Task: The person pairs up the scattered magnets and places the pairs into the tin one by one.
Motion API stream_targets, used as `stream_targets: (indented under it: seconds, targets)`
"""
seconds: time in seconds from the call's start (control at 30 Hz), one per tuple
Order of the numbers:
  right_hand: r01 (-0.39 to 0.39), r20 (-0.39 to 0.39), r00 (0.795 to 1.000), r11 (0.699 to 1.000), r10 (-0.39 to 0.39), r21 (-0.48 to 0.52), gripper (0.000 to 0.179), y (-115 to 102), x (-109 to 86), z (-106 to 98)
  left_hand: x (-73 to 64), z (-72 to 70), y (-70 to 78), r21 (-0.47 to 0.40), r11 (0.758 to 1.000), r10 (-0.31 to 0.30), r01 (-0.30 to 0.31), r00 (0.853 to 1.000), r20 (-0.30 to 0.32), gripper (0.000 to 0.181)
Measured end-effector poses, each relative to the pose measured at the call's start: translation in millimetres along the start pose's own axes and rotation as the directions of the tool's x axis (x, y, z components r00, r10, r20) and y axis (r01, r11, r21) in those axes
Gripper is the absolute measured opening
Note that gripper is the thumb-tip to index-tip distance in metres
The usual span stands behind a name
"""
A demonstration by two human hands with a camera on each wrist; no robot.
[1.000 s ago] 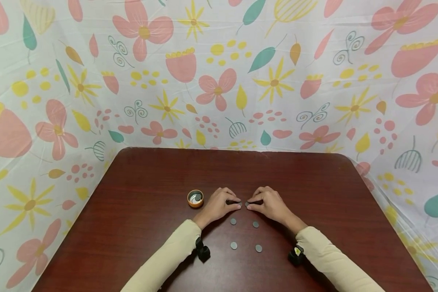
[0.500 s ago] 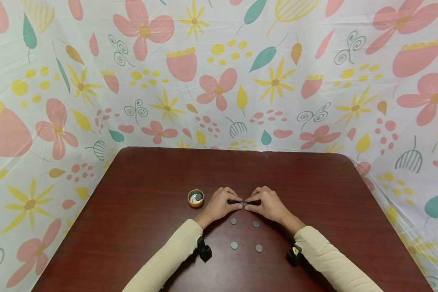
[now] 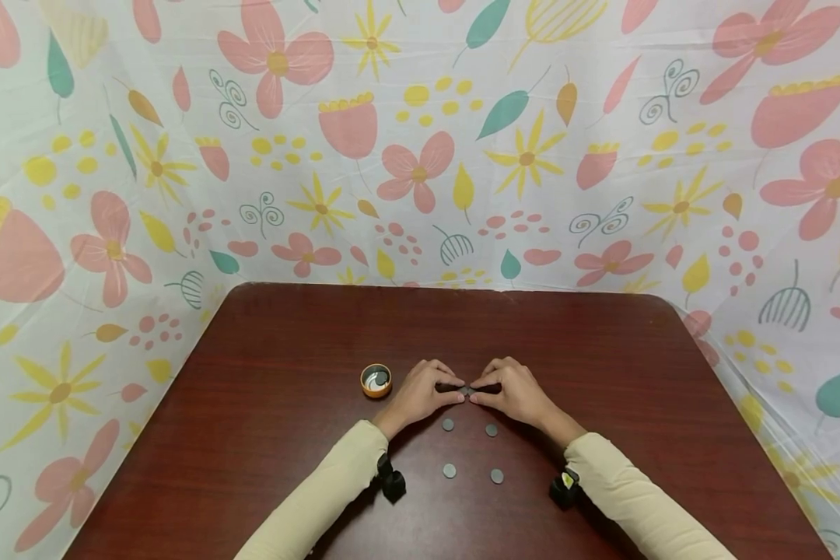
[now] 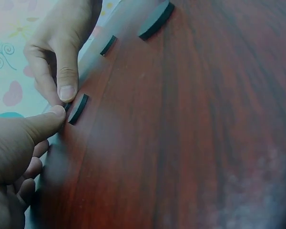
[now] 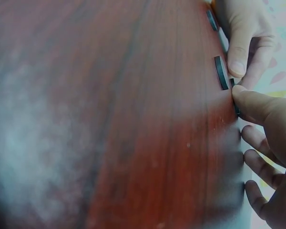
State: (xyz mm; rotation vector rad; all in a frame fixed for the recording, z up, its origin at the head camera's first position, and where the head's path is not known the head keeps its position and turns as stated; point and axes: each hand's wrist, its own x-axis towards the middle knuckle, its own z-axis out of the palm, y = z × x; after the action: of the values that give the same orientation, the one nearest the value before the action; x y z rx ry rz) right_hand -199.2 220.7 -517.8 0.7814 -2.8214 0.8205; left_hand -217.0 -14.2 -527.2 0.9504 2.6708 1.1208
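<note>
My left hand (image 3: 418, 393) and right hand (image 3: 516, 393) meet near the middle of the table in the head view. Thumb and fingertips of each pinch at small grey discs (image 3: 467, 391), brought together between the two hands and mostly hidden by the fingers. In the left wrist view, a dark disc edge (image 4: 66, 106) shows between the two thumbs. The right wrist view shows a thin disc edge (image 5: 234, 83) by the right thumb tip (image 5: 239, 91). Nearer the body, several flat grey discs (image 3: 448, 425) lie spaced apart in two rows.
A small round orange-rimmed container (image 3: 375, 394) stands left of the left hand, with a dark disc (image 3: 381, 378) inside. The dark red-brown table (image 3: 287, 334) meets a flowered cloth (image 3: 420, 155) at the back and sides.
One second ago a narrow gap separated the two hands' fingertips. They have since moved together, closing the gap between the discs. During the last half second the hands stay still.
</note>
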Motion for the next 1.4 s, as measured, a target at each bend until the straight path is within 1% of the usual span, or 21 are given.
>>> stream_targets:
  seconds: [0.07,0.2,0.33,0.43,0.53,0.67,0.73,0.8,0.93,1.03,1.1,1.2,1.27,1.4]
  targets:
    - [-0.002,-0.002,1.0,1.0,0.002,-0.002,0.02,-0.2,-0.2,0.0,-1.2,-0.5,0.1,-0.006,1.0,-0.005,0.005,1.0,0.001,0.031]
    - [-0.011,0.006,1.0,1.0,0.011,0.006,0.02,-1.2,0.1,-0.9,-3.4,-3.3,0.6,-0.011,1.0,-0.013,0.012,1.0,-0.017,0.034]
    - [-0.001,0.011,1.0,1.0,0.001,0.008,0.02,-1.3,0.1,-1.7,-7.6,-11.0,3.9,-0.045,0.999,0.015,-0.017,0.999,-0.041,0.04]
    - [0.01,0.003,1.0,1.0,-0.01,0.011,0.019,-0.7,-0.2,-2.3,-13.1,-22.0,8.0,-0.058,0.997,0.049,-0.053,0.997,-0.065,0.048]
    - [0.01,-0.006,1.0,1.0,-0.01,0.02,0.019,-0.4,0.1,-2.7,-19.1,-36.0,10.0,-0.033,0.997,0.072,-0.075,0.992,-0.102,0.053]
    - [-0.001,-0.005,1.0,1.0,0.002,0.028,0.019,-0.2,-0.2,-2.5,-28.1,-55.0,7.5,-0.011,0.997,0.073,-0.075,0.99,-0.119,0.06]
    - [-0.007,0.0,1.0,1.0,0.007,0.03,0.019,-0.6,-0.5,-2.4,-32.9,-63.6,5.0,-0.006,0.998,0.062,-0.063,0.991,-0.117,0.065]
    - [-0.011,0.002,1.0,0.999,0.011,0.031,0.019,-1.2,-0.5,-2.3,-37.1,-71.9,2.4,0.001,0.998,0.065,-0.065,0.99,-0.123,0.071]
    - [-0.008,0.003,1.0,0.999,0.008,0.036,0.019,-1.5,-0.3,-2.6,-44.5,-87.4,-7.6,0.011,0.998,0.068,-0.067,0.991,-0.118,0.081]
    - [-0.007,0.004,1.0,0.999,0.007,0.039,0.019,-0.6,-0.5,-2.5,-50.4,-95.6,-21.1,-0.001,0.999,0.05,-0.05,0.992,-0.114,0.085]
    - [-0.008,0.001,1.0,0.999,0.008,0.039,0.019,-0.4,-0.4,-2.4,-54.9,-98.8,-31.8,-0.013,0.999,0.037,-0.038,0.992,-0.124,0.087]
    - [-0.008,0.0,1.0,0.999,0.008,0.04,0.019,-1.2,-0.2,-2.7,-62.2,-100.9,-47.1,-0.03,0.999,0.011,-0.015,0.991,-0.13,0.089]
    - [-0.005,0.002,1.0,0.999,0.005,0.042,0.02,-1.8,-0.1,-3.2,-67.5,-100.6,-55.7,-0.035,0.999,-0.019,0.015,0.992,-0.122,0.091]
    - [0.001,0.008,1.0,0.999,-0.001,0.041,0.019,-2.1,-0.5,-3.7,-76.6,-97.3,-67.0,-0.085,0.994,-0.076,0.068,0.993,-0.094,0.098]
